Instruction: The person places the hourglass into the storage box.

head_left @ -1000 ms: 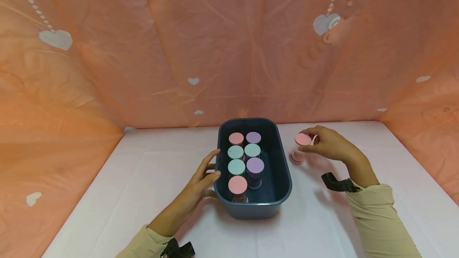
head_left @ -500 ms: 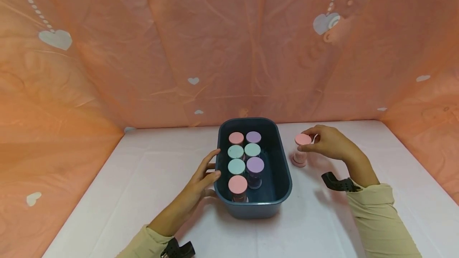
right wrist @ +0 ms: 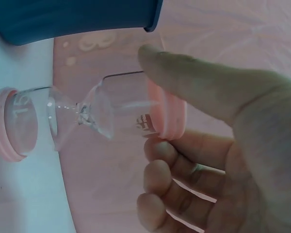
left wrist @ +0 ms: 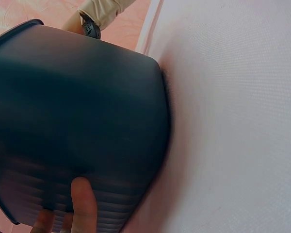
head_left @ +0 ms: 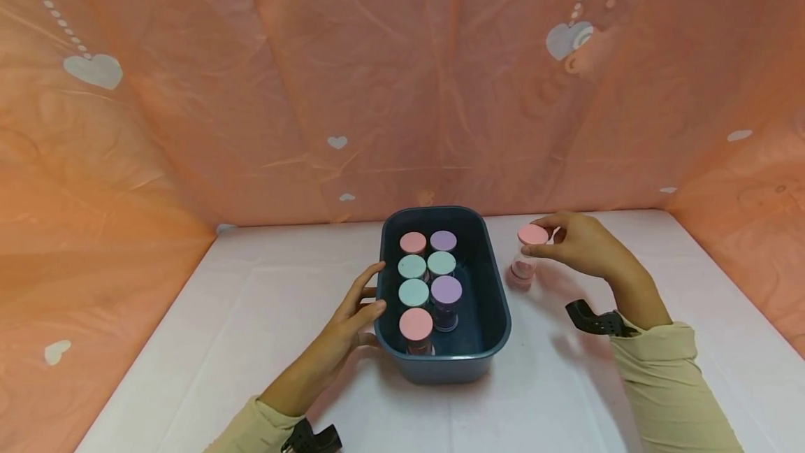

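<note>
A dark blue tub stands on the white table and holds several sand timers with pink, mint and purple caps, such as the near pink one. My left hand rests with straight fingers against the tub's left wall. To the right of the tub, my right hand pinches the top cap of a pink-capped sand timer, lifted just off the table. In the right wrist view the thumb and fingers clasp the cap's rim.
The white table is walled in by orange sheeting with white hearts at the back and both sides. Bare tabletop lies left of the tub and in front of it. A dark wrist strap sits on my right forearm.
My right hand has raised the pink-capped sand timer slightly off the table and a little away from me. The left hand and the tub have not moved.
</note>
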Action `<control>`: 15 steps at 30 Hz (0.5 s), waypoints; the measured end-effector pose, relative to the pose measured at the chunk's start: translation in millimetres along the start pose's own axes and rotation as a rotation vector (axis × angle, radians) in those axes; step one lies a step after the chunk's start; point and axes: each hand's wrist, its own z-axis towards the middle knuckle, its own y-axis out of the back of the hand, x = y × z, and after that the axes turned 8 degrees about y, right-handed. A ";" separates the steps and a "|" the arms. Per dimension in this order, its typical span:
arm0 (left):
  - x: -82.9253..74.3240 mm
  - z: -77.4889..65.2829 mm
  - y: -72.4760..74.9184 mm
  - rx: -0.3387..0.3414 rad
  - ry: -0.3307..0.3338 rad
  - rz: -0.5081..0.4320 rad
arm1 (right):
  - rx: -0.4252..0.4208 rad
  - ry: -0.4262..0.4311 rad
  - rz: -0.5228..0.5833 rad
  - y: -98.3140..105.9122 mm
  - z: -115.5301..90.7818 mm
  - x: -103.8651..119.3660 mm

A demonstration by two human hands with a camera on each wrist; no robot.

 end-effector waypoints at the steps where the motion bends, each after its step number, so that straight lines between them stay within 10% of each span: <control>1: 0.1 -0.1 0.1 0.001 0.000 0.001 | -0.006 -0.001 0.003 0.7 -0.6 0.8; 15: -0.4 0.9 -1.6 -0.027 0.012 -0.010 | -0.093 0.044 0.076 11.8 -8.2 15.4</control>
